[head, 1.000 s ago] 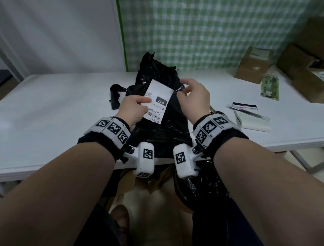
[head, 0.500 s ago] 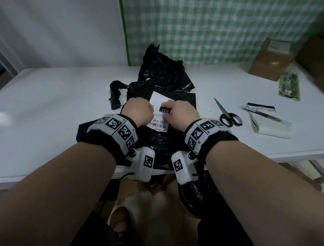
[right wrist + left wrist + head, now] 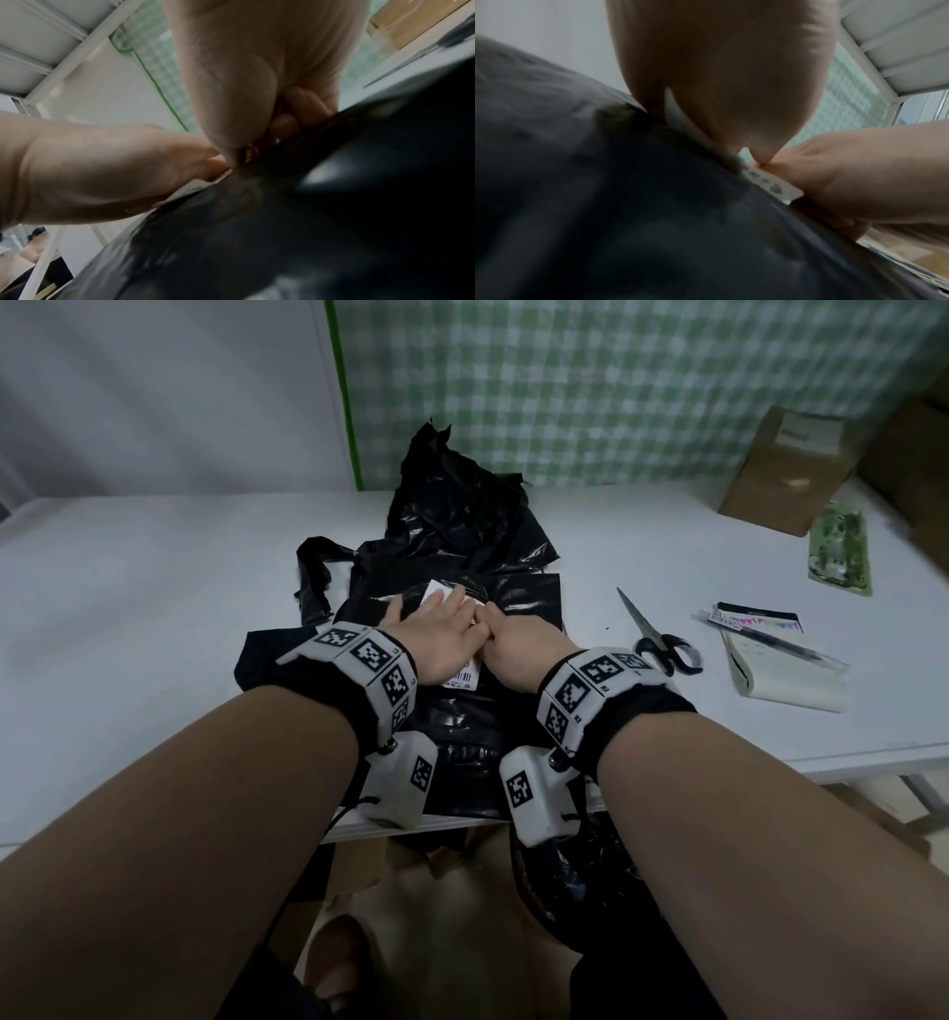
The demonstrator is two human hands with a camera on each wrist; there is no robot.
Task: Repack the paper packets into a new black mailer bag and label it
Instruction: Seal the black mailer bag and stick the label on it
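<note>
A black mailer bag (image 3: 518, 603) lies flat on the white table (image 3: 128, 608) in front of me. On it sits a white barcode label (image 3: 435, 592), mostly covered by my hands. My left hand (image 3: 436, 629) lies flat on the label with straight fingers, pressing it down. My right hand (image 3: 513, 649) sits beside it with curled fingers, knuckles down at the label's right edge. In the left wrist view the label (image 3: 770, 182) shows between my left palm and my right hand (image 3: 859, 178). The right wrist view shows my curled fingers (image 3: 303, 113) on the bag (image 3: 334, 203). The paper packets are hidden.
A crumpled, torn black bag (image 3: 462, 526) lies behind the mailer, with a black strip (image 3: 313, 577) to its left. Right of my hands are scissors (image 3: 662, 639), a notepad (image 3: 785, 680) with a pen (image 3: 770, 639), a green packet (image 3: 839, 552) and a cardboard box (image 3: 791, 469).
Both hands brought the label down from above the bag onto its surface. My left hand has since flattened over it, and my right hand has closed up beside it.
</note>
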